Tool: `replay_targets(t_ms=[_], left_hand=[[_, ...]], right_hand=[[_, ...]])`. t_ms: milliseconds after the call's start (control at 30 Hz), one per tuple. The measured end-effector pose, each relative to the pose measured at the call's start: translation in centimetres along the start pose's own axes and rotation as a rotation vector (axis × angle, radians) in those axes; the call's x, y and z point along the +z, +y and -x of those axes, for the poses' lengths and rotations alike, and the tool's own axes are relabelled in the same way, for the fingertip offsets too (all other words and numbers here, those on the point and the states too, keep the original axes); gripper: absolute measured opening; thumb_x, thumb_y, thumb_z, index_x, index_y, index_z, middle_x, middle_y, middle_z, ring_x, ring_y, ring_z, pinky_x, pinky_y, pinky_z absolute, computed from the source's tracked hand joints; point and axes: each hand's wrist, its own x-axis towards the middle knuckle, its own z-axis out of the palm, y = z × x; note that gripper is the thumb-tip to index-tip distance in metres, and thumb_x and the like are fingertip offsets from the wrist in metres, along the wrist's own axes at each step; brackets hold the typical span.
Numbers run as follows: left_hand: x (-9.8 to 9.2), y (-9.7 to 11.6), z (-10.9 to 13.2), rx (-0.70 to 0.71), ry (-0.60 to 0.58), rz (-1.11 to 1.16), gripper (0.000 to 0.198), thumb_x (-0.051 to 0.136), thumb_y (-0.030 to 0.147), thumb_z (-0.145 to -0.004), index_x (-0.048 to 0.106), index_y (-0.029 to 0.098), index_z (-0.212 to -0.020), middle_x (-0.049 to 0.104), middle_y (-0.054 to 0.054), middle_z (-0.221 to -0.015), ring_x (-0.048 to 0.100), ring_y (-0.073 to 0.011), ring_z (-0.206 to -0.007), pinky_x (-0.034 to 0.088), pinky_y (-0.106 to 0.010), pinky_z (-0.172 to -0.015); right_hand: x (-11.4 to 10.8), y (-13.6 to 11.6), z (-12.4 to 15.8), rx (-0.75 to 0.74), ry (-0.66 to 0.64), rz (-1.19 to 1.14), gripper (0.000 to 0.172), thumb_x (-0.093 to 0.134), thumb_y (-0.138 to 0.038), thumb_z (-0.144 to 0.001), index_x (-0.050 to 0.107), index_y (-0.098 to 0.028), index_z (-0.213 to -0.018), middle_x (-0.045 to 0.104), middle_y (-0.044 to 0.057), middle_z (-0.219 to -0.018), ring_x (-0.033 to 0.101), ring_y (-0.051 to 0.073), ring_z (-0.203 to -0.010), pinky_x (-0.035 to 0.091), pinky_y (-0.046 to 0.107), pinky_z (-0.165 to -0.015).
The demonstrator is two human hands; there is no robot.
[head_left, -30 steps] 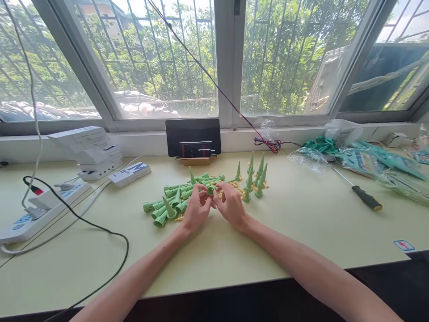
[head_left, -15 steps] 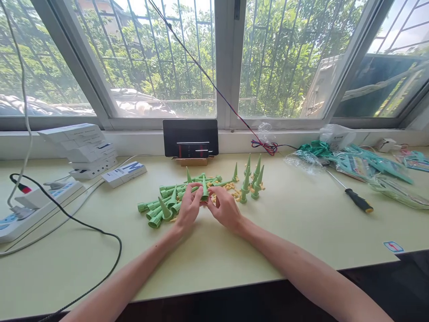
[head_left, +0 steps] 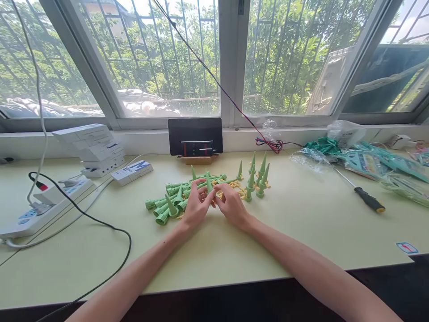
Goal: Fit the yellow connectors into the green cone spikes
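My left hand (head_left: 197, 206) is closed around a green plastic watering spike (head_left: 208, 182), which points up and away from me. From the other side, my right hand (head_left: 232, 207) pinches at the spike's lower end, its fingertips meeting my left thumb. The fingers hide that lower end, so any small part there cannot be made out. Left of my hands lies a pile of green tubes and spikes (head_left: 162, 219). Small yellow valve pieces (head_left: 234, 185) are scattered behind my right hand. Several spikes fitted with yellow pieces (head_left: 261, 181) stand upright to the right.
A black tablet (head_left: 195, 129) leans at the window sill. White boxes (head_left: 97, 147), a power strip (head_left: 50, 208) and a black cable (head_left: 110, 229) occupy the left side. On the right lie a screwdriver (head_left: 368, 199) and plastic-bagged items (head_left: 358, 161).
My view has turned slightly left, so everything appears further right. My thumbs and fingertips have come together over the spike's lower end, covering it.
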Motion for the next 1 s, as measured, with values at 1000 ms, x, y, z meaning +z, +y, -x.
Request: replay_targets(t_ms=[1000], left_hand=[[0.4,0.1,0.5,0.066,-0.026,-0.376,0.039,0.071,0.039,-0.077,0.052,0.019,-0.104,0.052,0.003,-0.075,0.054,-0.0118,-0.063,0.043,-0.021,-0.051]], right_hand=[[-1.1,-0.6,-0.2,0.136,0.059,-0.086,0.019,0.053,-0.033,-0.095,0.065,-0.019,-0.097,0.071,0.007,-0.096,0.064,0.019,-0.074,0.05,0.029,-0.063]])
